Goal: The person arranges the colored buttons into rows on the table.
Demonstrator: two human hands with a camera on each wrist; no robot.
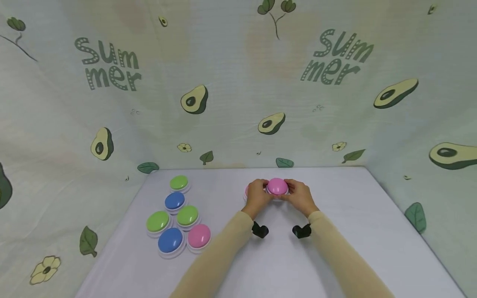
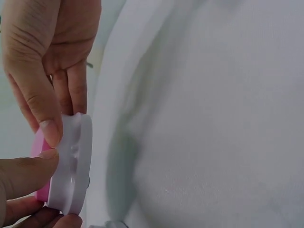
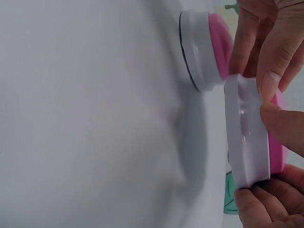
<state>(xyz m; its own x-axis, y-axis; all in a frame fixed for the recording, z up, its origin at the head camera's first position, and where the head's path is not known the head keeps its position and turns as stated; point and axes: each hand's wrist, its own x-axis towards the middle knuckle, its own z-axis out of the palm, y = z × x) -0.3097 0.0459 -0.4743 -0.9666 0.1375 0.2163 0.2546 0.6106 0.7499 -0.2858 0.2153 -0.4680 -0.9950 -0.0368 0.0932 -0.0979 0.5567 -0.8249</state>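
Button pinched by left hand and right hand; uneven release, we judge, could knock the neighbouring pink one.

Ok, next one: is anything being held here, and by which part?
Yes: a pink-topped button, held by its white base. The left hand and right hand grip opposite sides, thumbs meeting at the near edge.

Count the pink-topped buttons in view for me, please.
3: one button held by the left hand and right hand, another button partly hidden by the left hand, and a third button further left.
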